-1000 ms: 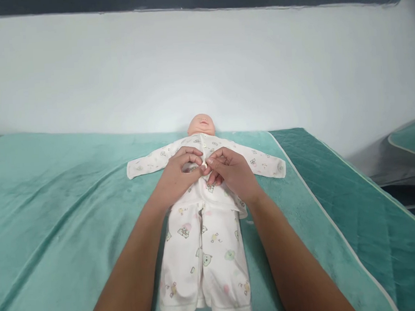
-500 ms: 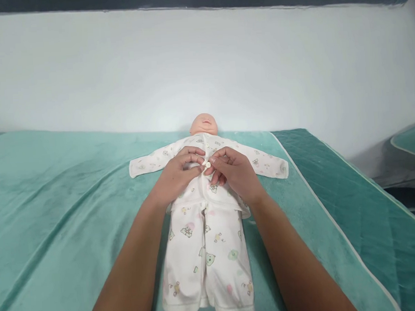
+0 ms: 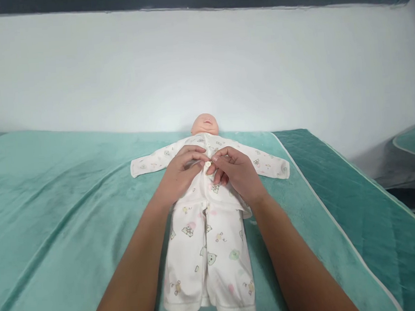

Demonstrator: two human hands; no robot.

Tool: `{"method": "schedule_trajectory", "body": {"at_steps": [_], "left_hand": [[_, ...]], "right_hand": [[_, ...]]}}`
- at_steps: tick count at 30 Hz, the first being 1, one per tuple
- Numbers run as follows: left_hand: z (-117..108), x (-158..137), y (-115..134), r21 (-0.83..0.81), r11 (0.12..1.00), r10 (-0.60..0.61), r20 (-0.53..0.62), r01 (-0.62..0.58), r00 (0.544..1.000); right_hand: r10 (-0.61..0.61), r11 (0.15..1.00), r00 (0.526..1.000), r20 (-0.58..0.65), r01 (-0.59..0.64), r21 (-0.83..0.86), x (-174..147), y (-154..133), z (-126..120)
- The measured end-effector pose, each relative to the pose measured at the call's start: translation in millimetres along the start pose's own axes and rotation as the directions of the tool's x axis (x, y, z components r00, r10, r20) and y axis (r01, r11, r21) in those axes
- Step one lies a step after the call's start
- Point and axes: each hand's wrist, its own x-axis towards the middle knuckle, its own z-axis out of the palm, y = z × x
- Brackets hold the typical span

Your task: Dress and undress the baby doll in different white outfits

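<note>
A baby doll (image 3: 204,124) lies on its back, arms spread, wearing a white printed shirt (image 3: 272,166) and matching white pants (image 3: 227,248). At the middle of the shirt front, a pale button (image 3: 208,164) shows between my hands. My left hand (image 3: 184,171) pinches at the button's left side, thumb and forefinger close together. From the other side, my right hand (image 3: 234,169) grips the shirt's front edge by the button, its thumb against the forefinger and other fingers curled below. The exact hold of the cloth is partly hidden by the fingers.
A light green cover (image 3: 65,197) lies under the doll, with a long fold on the left. Past its white edge on the right is a darker green quilted surface (image 3: 365,202). A white wall (image 3: 202,62) rises behind the doll's head.
My left fingertips have closed in slightly toward the button, the forefinger now nearer its top. My right hand stays at the button's right side. The whole view has shifted very slightly.
</note>
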Motion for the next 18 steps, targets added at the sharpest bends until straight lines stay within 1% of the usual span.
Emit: {"method": "schedule_trajectory", "body": {"at_steps": [5,8,11,13,15,18], "left_hand": [[0.0,0.1,1.4,0.077,0.997,-0.008,-0.027,0.010,1.000],[-0.3,0.1,-2.0,0.092,0.996,0.024,-0.053,-0.019,0.998],[0.0,0.9,-8.1,0.119,0.989,0.095,-0.103,-0.083,0.990],[0.7,1.4,-11.6,0.176,0.975,0.152,-0.095,-0.133,0.984],[1.7,1.4,-13.2,0.257,0.951,0.191,-0.047,-0.173,0.981],[3.3,0.9,-12.1,0.372,0.908,0.199,0.017,-0.191,0.980]], "right_hand": [[-0.020,1.000,0.999,-0.038,0.021,0.017,-0.4,3.4,1.4],[-0.080,0.996,0.989,-0.127,0.084,0.023,-0.8,6.4,4.0],[-0.180,0.983,0.946,-0.268,0.185,-0.008,-0.4,8.3,5.0],[-0.261,0.965,0.909,-0.325,0.247,-0.083,0.4,9.0,4.1],[-0.334,0.938,0.894,-0.299,0.286,-0.195,1.3,9.7,2.8],[-0.402,0.877,0.898,-0.178,0.321,-0.357,2.4,11.4,2.3]]}}
